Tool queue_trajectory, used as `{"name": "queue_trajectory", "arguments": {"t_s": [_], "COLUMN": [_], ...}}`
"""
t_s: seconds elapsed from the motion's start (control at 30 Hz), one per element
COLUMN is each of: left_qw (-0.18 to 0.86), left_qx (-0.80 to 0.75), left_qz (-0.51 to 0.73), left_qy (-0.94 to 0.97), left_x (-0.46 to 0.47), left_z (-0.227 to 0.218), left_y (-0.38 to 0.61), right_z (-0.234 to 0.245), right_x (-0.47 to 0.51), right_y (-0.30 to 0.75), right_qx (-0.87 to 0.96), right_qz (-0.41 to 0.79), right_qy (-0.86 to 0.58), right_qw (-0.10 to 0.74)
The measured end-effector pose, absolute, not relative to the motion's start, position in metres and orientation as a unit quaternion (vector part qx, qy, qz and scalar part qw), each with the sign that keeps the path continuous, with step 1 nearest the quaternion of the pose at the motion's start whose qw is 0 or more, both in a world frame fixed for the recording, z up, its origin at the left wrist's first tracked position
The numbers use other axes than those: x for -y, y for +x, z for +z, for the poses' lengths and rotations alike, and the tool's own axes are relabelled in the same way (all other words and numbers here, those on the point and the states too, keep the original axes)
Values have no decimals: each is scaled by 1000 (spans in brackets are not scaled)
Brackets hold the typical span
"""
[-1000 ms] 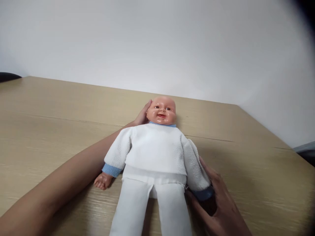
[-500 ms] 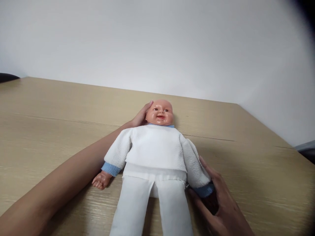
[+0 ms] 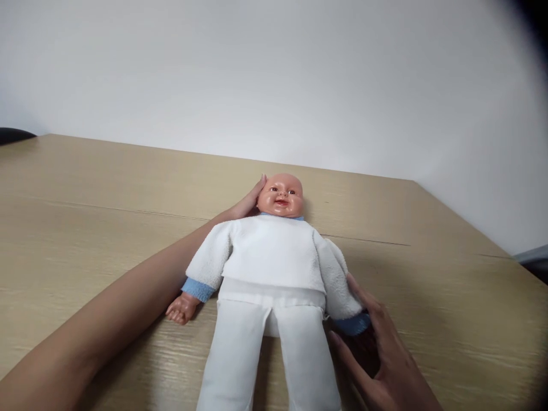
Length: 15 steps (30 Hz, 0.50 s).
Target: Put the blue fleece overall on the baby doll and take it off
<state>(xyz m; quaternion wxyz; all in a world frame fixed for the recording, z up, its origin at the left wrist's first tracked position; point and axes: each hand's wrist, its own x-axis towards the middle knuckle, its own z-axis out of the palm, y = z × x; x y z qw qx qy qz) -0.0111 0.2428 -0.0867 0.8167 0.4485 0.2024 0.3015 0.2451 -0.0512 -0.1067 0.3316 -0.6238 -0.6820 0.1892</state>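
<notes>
Head view: the doll (image 3: 274, 251) lies on its back on the tabletop (image 3: 107, 188), long axis pointing away; left hand (image 3: 248, 204) touches its head (image 3: 280, 197), grip mostly hidden, cannot tell; right hand (image 3: 387, 348), grip spread around a sleeve (image 3: 336, 279).

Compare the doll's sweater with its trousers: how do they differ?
The sweater has a blue collar and blue cuffs; the trousers show only white. The sweater's sleeves look fleecy, while the trousers look smooth. The sweater lies within the frame; the picture's bottom edge cuts off the trousers. Both are mainly white and worn by the doll.
</notes>
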Motion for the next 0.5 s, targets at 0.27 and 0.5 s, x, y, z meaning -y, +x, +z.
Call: {"name": "queue_trajectory", "arguments": {"t_s": [0.27, 0.5], "left_qw": [733, 671], "left_qx": [-276, -323], "left_qz": [349, 388], "left_qy": [515, 542], "left_x": [-242, -258], "left_z": [-84, -101], "left_y": [-3, -8], "right_z": [-107, -107], "right_x": [51, 50], "right_y": [247, 249], "right_qx": [717, 736], "right_qz": [152, 141], "right_qy": [-604, -582], "right_qw": [313, 315]}}
